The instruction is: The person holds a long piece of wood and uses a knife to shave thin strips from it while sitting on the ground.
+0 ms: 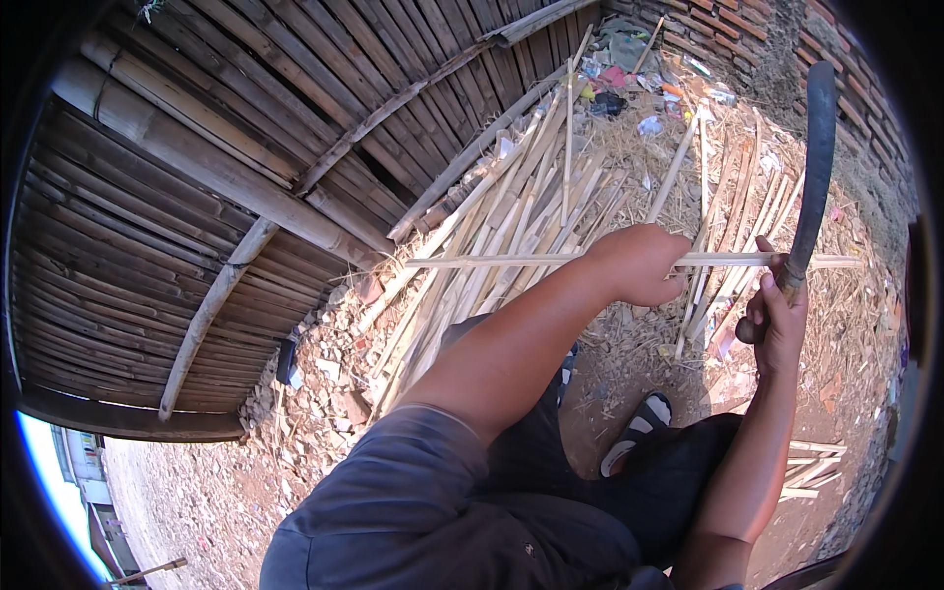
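A long pale bamboo strip (521, 261) lies crosswise in front of me. My left hand (644, 264) is closed round it near its middle. My right hand (782, 320) grips the wooden handle of a machete (818, 157), whose dark, slightly curved blade points up and away from me. The strip crosses the machete where blade and handle meet, close to my right fingers; whether the edge bites into it cannot be seen. Beneath the strip, a heap of split bamboo strips (492, 231) is spread over the ground.
A bamboo-slat wall (246, 197) rises on the left, and a brick wall (733, 44) stands at the far right. Litter (615, 84) lies at the far end. Short bamboo pieces (811, 470) rest at the lower right. My sandalled foot (637, 431) is below my arms.
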A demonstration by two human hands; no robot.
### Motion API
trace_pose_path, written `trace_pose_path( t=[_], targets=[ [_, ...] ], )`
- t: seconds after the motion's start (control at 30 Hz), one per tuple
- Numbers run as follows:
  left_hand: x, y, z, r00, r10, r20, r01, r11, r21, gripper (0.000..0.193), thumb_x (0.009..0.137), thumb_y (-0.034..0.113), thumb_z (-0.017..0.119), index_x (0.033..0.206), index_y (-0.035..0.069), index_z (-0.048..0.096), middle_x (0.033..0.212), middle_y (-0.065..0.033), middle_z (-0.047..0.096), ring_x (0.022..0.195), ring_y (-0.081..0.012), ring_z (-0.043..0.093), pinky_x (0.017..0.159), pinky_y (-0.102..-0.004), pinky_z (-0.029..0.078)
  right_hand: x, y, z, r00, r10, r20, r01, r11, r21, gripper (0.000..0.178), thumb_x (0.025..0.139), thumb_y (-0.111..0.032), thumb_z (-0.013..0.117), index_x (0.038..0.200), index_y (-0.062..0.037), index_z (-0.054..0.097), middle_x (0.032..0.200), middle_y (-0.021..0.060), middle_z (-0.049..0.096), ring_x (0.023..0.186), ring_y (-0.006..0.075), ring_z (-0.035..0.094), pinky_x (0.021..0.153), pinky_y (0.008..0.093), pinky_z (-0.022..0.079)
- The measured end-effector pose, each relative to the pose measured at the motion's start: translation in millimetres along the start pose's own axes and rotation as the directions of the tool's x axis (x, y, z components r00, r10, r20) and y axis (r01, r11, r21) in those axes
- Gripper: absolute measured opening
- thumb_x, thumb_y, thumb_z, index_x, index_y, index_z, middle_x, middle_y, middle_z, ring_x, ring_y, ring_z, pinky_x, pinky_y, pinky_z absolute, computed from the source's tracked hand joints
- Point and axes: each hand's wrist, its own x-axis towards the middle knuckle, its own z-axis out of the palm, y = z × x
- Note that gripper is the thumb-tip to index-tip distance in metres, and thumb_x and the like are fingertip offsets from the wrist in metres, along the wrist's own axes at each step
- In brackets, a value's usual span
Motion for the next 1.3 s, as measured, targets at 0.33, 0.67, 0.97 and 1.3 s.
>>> trace_pose_path(
  t=[0.33, 0.67, 0.97, 1.3],
  targets=[
    [10, 5, 16, 0.988, 0.116, -0.098, -0.116, 0.993, 0.012, 0.042, 0.087, 0.029, 0.074, 0.123, 0.008, 0.067, 0.104, -0.0197, 0.07, 0.099, -0.0414, 0.07, 0.086, -0.0536, 0.056, 4, -8, 11, 0.969, -0.053, -0.241, 0.068, 0.996, 0.056, 0.042, 0.1, -0.017, 0.071, 0.135, -0.0009, 0.056, 0.099, 0.0046, 0.063, 0.062, 0.0043, 0.049, 0.044, 0.0223, 0.037],
    [7, -17, 29, 0.991, 0.137, -0.008, -0.137, 0.988, -0.066, 0.066, 0.085, 0.036, 0.081, 0.141, 0.009, 0.059, 0.131, -0.0185, 0.064, 0.121, -0.038, 0.064, 0.102, -0.0482, 0.052, 13, -3, -12, 0.928, -0.079, -0.365, 0.134, 0.983, 0.127, 0.041, 0.101, -0.022, 0.073, 0.132, -0.0054, 0.053, 0.104, 0.0032, 0.064, 0.068, 0.0045, 0.052, 0.051, 0.022, 0.042],
    [8, -18, 19, 0.991, 0.068, 0.116, -0.062, 0.996, -0.057, 0.039, 0.087, 0.037, 0.08, 0.113, 0.009, 0.075, 0.099, -0.013, 0.074, 0.097, -0.0338, 0.073, 0.084, -0.0471, 0.056, 18, 6, -25, 0.927, -0.103, -0.362, 0.157, 0.98, 0.123, 0.043, 0.101, -0.022, 0.073, 0.134, -0.0062, 0.051, 0.127, 0.0081, 0.066, 0.069, 0.0046, 0.053, 0.053, 0.0223, 0.046],
    [1, -22, 16, 0.996, 0.087, -0.011, -0.088, 0.994, -0.062, 0.05, 0.084, 0.04, 0.084, 0.12, 0.008, 0.074, 0.113, -0.0143, 0.073, 0.109, -0.0345, 0.07, 0.093, -0.0453, 0.055, 23, 12, -50, 0.929, -0.108, -0.355, 0.194, 0.957, 0.217, 0.04, 0.104, -0.022, 0.07, 0.134, -0.0071, 0.05, 0.128, 0.0063, 0.065, 0.071, 0.0045, 0.052, 0.058, 0.021, 0.046]
  ],
)
